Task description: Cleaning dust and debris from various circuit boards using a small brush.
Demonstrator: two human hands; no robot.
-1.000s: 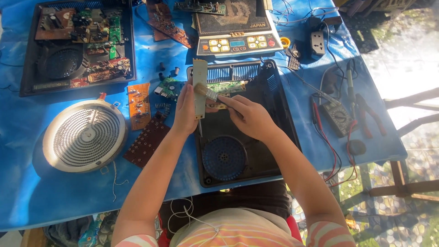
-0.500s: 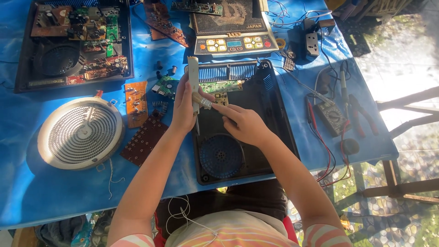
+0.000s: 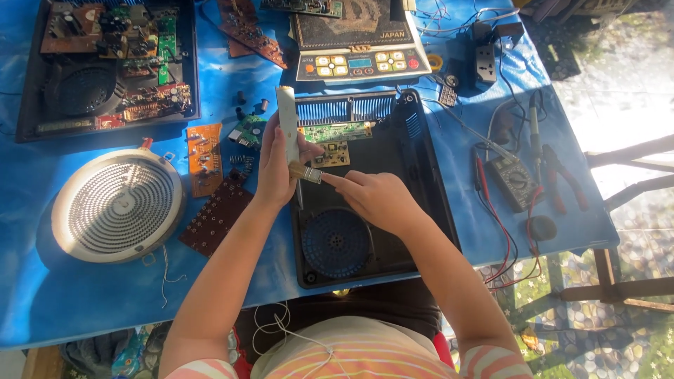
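The left hand (image 3: 275, 168) grips a narrow grey strip board (image 3: 287, 126) upright above the open black casing (image 3: 372, 189) on the desk (image 3: 232, 84); the right hand (image 3: 375, 200) is closed on a small brush (image 3: 307, 173) touching its lower part. Brushing seems in progress; next strokes need light pressure

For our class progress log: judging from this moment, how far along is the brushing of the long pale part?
Done: black casing lies open, boards spread on blue sheet. In hand: left hand holds long pale part upright; right hand puts small brush against it. Left: green board remains inside casing.
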